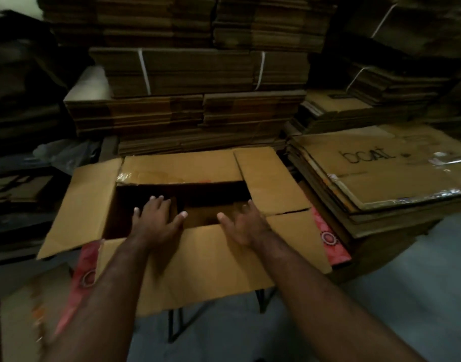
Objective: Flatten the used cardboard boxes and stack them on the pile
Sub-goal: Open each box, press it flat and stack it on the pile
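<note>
Stacked bundles of flattened brown cardboard [198,74], some tied with white strapping, fill the dim background like a wall, and a lower pile of flattened brown boxes [381,184], its top sheet marked with handwritten black lettering, sits to the right on the grey floor [394,296]. Directly ahead stands the open brown cardboard box with pink printed sides [187,257], its four top flaps splayed outward; it seems to rest on a dark-legged stand [177,325], though the support is mostly hidden.

Both hands reach over the near flap into the opening. The left hand [158,218] is open, fingers spread and straight, holding nothing. The right hand [241,223] is likewise open and empty, fingers extended toward the dark interior.

The step in hand looks like breaking the bottom open from inside. To do it well, I judge the palms should press on the seam where the bottom flaps meet, not on a panel, so any tape gives way cleanly. Once the bottom releases, pushing opposite corners together should collapse the box flat, ready for the pile on the right.
</note>
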{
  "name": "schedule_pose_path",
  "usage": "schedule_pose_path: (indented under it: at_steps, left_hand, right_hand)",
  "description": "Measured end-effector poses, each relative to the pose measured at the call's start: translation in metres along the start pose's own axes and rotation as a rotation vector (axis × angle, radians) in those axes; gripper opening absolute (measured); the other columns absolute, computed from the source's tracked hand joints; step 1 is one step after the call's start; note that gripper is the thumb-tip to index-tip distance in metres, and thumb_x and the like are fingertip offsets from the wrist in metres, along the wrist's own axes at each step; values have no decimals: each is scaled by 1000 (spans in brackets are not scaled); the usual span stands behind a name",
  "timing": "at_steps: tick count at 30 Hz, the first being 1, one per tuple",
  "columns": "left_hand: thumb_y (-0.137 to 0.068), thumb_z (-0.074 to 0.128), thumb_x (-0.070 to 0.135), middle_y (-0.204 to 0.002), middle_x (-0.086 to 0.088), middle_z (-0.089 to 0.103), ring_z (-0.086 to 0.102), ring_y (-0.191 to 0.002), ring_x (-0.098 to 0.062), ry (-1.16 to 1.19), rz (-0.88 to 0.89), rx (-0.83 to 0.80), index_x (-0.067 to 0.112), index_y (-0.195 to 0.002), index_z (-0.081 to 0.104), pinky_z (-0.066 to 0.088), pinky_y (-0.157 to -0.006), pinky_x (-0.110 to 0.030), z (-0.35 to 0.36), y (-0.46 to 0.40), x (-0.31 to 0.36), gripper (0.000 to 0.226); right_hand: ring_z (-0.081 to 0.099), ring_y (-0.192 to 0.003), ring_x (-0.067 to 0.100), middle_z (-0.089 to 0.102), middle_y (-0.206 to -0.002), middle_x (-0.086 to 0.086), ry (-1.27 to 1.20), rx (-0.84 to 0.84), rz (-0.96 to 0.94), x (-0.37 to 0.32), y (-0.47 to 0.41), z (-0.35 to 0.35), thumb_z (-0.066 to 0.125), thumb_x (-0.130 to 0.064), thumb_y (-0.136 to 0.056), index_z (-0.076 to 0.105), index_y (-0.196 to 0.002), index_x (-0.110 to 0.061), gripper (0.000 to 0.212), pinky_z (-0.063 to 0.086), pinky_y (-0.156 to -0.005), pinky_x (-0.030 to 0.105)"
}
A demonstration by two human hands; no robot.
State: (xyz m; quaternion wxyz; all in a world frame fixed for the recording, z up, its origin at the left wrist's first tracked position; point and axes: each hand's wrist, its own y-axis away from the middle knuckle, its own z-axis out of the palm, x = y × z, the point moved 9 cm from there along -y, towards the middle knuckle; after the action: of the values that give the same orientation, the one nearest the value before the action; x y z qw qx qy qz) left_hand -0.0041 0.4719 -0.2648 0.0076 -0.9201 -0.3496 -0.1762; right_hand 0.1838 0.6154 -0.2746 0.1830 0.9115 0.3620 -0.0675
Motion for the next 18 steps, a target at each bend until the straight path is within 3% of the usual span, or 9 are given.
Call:
schedule_pose_path:
  at_steps: [2, 6, 8, 13, 18]
  left_hand:
    - [-100, 40, 61, -168, -5, 17, 7, -156, -21, 1, 65, -1, 15, -157, 32, 5, -123, -53, 8, -9, 35, 73]
    - [-100, 38, 62, -169, -6, 15, 9, -156, -24, -5, 132, 26, 16, -157, 31, 7, -123, -54, 19, -28, 86, 73]
    - [-100, 41, 61, -168, -7, 13, 10, -155, -26, 39, 142, 54, 15, -158, 29, 10, -123, -55, 21, -35, 101, 74]
    - [-99, 33, 67, -167, -11, -20, -7, -155, -37, 62, 13, -86, 20, -163, 1, 14, -123, -56, 58, -33, 105, 85]
    - [-96, 28, 73, -163, -5, -33, -16, -154, -30, -49, 5, -138, 26, -161, -9, 8, -123, -58, 69, -35, 108, 88]
  right_hand:
    - [-7, -157, 30, 7, -169, 17, 17, 70, -17, -1, 5, -13, 22, -69, -101, 27, -161, -13, 82, 2, -127, 46]
    - [-14, -156, 34, -3, -169, 21, 258, 324, -37, 9, 11, -77, 32, -52, -105, 39, -153, -12, 63, -3, -125, 54]
    - [-16, -155, 36, -6, -169, 20, 287, 385, 27, 36, 7, -109, 37, -47, -104, 35, -154, -16, 59, -1, -123, 60]
    - [-8, -155, 39, -7, -168, 21, 182, 296, 294, 148, -7, -138, 54, -49, -98, 10, -161, -17, 84, 7, -124, 59]
    - [23, -150, 38, 14, -166, 18, -132, 164, 338, 208, -29, -88, 56, -53, -97, 11, -161, -12, 88, 28, -120, 49]
